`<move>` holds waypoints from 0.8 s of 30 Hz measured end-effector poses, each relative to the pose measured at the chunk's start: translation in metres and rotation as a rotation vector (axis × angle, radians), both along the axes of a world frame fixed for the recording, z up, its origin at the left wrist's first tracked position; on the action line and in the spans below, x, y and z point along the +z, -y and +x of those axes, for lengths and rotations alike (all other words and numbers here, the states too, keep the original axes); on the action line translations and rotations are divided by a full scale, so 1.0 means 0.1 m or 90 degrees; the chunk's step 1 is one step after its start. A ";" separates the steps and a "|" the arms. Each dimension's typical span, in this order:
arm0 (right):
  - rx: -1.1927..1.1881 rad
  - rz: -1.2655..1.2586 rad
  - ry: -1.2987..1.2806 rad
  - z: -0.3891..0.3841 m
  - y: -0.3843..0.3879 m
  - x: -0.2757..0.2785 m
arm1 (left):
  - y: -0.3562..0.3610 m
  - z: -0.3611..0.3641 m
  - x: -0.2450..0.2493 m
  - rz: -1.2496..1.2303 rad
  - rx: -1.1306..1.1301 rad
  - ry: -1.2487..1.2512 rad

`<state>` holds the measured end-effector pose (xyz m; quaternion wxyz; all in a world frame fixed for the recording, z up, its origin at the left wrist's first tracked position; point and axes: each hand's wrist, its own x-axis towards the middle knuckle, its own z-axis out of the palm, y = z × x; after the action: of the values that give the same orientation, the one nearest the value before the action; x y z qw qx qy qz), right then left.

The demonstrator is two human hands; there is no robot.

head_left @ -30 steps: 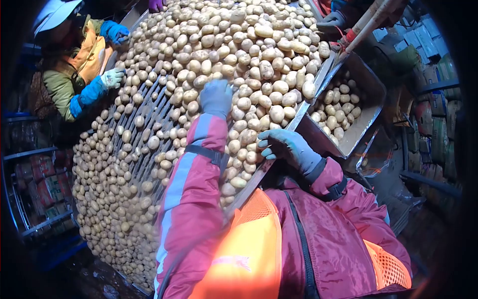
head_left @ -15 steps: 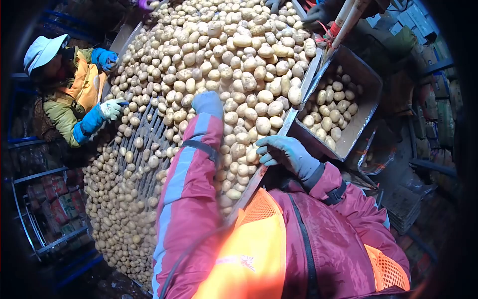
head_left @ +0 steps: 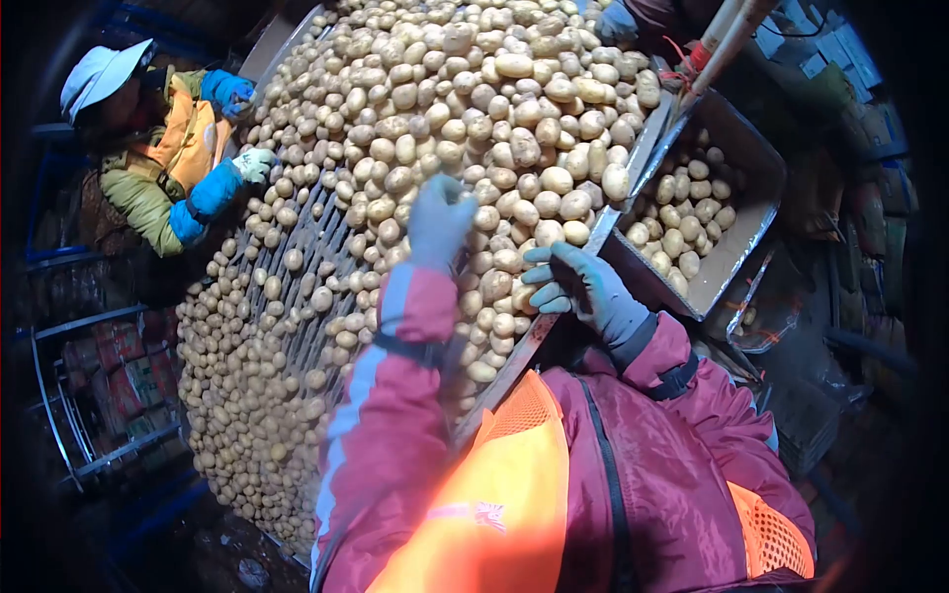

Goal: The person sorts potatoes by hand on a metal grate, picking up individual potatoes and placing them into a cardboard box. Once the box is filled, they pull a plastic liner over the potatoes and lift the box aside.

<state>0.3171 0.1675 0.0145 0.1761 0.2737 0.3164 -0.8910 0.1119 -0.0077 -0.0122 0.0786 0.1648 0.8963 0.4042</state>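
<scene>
Potatoes [head_left: 395, 109] lie heaped over a sorting table with dark slats [head_left: 308, 237] showing among them. Above the middle of the heap is my left hand [head_left: 442, 222] in a grey-blue glove, its fingers curled and blurred; whether it holds a potato is not visible. My right hand [head_left: 585, 287], gloved with teal fingers, hovers at the table's metal edge [head_left: 633, 163] beside the nearest potatoes. Its fingers are apart and no potato shows in it.
A box [head_left: 756, 163] of potatoes stands beyond the metal edge at the right. Across the table a person in a white hat [head_left: 104, 77] reaches to the potatoes. Another person's gloved hand [head_left: 617, 24] is at the top. Poles [head_left: 727, 44] rise near the box.
My left hand has moved right and slightly nearer to me, its fingers now curled in view. My right hand has shifted slightly right, fingers more spread. The person across has moved a hand onto the potatoes.
</scene>
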 end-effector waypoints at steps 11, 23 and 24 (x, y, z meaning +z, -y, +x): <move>0.091 0.439 -0.404 -0.25 0.33 -0.13 | 0.81 0.17 0.39 0.094 0.055 0.041; -0.043 0.012 0.048 -0.27 0.55 -0.16 | 0.97 -0.14 -0.31 -0.098 -0.022 -0.181; -0.039 0.013 0.048 -0.29 0.57 -0.15 | 0.98 -0.03 -0.25 -0.111 -0.043 -0.138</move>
<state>0.2876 0.1105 -0.0008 0.1577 0.3181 0.3106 -0.8817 0.1086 -0.1057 -0.0372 0.0091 0.2301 0.9252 0.3017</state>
